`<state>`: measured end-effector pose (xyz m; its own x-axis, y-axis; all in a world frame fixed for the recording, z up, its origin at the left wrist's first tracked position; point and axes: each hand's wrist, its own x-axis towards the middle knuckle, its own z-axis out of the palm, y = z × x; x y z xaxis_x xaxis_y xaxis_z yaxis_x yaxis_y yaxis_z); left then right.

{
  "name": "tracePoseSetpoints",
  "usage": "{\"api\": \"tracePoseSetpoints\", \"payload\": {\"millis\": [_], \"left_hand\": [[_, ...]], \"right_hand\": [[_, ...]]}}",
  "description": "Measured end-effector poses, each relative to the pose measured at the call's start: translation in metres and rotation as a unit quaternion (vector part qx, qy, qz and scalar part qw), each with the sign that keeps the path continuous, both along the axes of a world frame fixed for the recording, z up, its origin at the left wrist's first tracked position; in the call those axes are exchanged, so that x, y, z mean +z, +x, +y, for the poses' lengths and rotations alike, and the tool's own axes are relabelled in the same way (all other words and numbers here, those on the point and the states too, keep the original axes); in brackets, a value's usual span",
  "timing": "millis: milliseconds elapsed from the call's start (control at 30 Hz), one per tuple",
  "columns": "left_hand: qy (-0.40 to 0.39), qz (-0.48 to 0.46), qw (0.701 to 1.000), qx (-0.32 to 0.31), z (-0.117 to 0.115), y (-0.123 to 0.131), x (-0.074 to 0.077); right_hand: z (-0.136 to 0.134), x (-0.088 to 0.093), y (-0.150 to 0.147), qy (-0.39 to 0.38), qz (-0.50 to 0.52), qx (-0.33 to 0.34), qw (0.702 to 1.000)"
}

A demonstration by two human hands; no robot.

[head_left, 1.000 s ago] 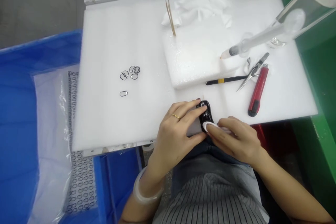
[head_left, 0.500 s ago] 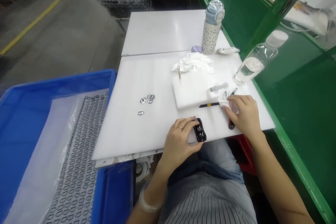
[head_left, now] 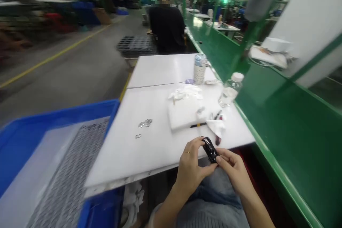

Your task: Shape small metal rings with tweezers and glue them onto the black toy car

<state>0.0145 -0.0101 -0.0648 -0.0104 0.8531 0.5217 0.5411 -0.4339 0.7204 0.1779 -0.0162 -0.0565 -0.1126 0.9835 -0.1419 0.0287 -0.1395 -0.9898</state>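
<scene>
A small glossy black part (head_left: 210, 149) is held at the near edge of the white foam-covered table (head_left: 149, 149), just above my lap. My left hand (head_left: 190, 169), with a ring on one finger, pinches its left side with thumb and fingers. My right hand (head_left: 232, 171) grips its lower right end with its fingertips. Both hands are closed on the part. A crumpled white wipe (head_left: 217, 127) lies on the table just beyond the part. Several small black rings (head_left: 144, 124) lie loose to the left.
A white foam block (head_left: 183, 118), a black pen (head_left: 198, 125), a white cloth (head_left: 185, 93), a spotted bottle (head_left: 199, 70) and a clear bottle (head_left: 230, 90) sit farther back. A blue crate (head_left: 40, 149) with a sheet of rings stands at the left. A green bench (head_left: 283, 121) runs along the right. A person in black stands ahead.
My head has lifted, showing the hall ahead. My right hand came back from the tools and took hold of the black part. The wipe now lies on the table.
</scene>
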Motion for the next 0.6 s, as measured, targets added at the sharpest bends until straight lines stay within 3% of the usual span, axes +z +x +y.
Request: {"api": "tracePoseSetpoints", "payload": {"millis": [133, 200, 267, 333, 400, 500, 600], "left_hand": [[0.013, -0.013, 0.992, -0.123, -0.003, 0.030, -0.014], [0.023, 0.004, 0.978, -0.205, -0.004, 0.037, -0.025], [0.011, 0.024, 0.933, -0.358, -0.002, 0.044, -0.036], [-0.004, 0.050, 0.863, -0.503, 0.002, 0.054, -0.046], [-0.027, 0.086, 0.791, -0.605, 0.000, 0.065, -0.055], [-0.067, 0.153, 0.725, -0.668, -0.005, 0.077, -0.073], [-0.101, 0.242, 0.689, -0.676, -0.005, 0.099, -0.093]], "right_hand": [[-0.042, -0.003, 0.047, -0.029, 0.044, -0.197, 0.979], [-0.076, -0.003, 0.078, -0.032, 0.044, -0.349, 0.936], [-0.121, -0.002, 0.115, -0.038, 0.033, -0.520, 0.853], [-0.177, 0.002, 0.154, -0.052, 0.020, -0.672, 0.739], [-0.241, 0.009, 0.187, -0.070, 0.002, -0.784, 0.617], [-0.327, 0.026, 0.216, -0.085, -0.028, -0.879, 0.468], [-0.401, 0.040, 0.219, -0.078, -0.061, -0.926, 0.364]]}}
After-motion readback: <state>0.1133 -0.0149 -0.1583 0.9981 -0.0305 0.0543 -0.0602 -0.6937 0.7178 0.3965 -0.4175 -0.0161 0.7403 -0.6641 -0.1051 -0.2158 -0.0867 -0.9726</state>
